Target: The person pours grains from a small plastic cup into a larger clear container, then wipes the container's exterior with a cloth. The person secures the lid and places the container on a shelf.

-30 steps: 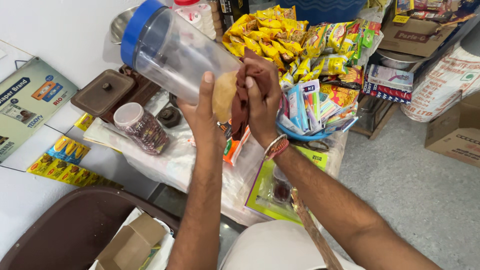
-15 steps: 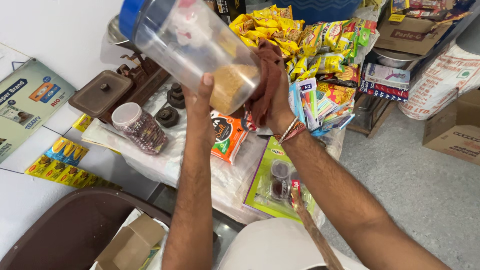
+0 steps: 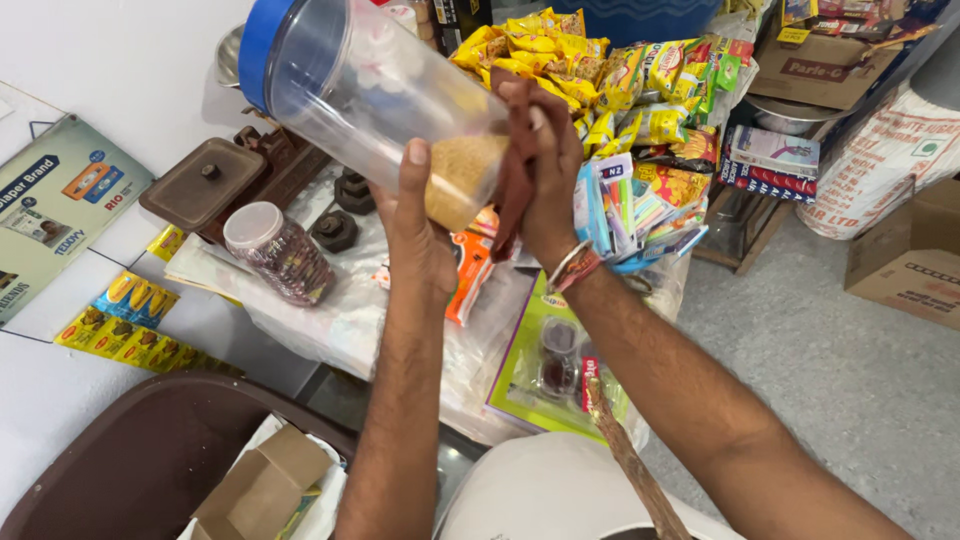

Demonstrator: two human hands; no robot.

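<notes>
**Jar held tilted above the table**

A clear plastic jar (image 3: 370,95) with a blue lid (image 3: 258,45) is held tilted in the air above the table (image 3: 330,325), lid end up and to the left, base down and to the right. A yellow-brown grainy filling (image 3: 462,178) is gathered at the low end. The jar is gripped from below by the left hand (image 3: 420,235), its thumb laid upward along the wall; the other fingers are hidden behind the jar. The base is covered by the right hand (image 3: 545,170), fingers pressed together over a dark red cloth (image 3: 512,185); a band (image 3: 572,268) is worn at that wrist.

Beneath the jar an orange packet (image 3: 470,272) is seen. A smaller jar (image 3: 278,252) of dark contents lies to the left, near iron weights (image 3: 345,205) and a brown scale (image 3: 215,180). Yellow snack packets (image 3: 560,50) are piled behind, and a cardboard box (image 3: 905,250) stands on the floor.
</notes>
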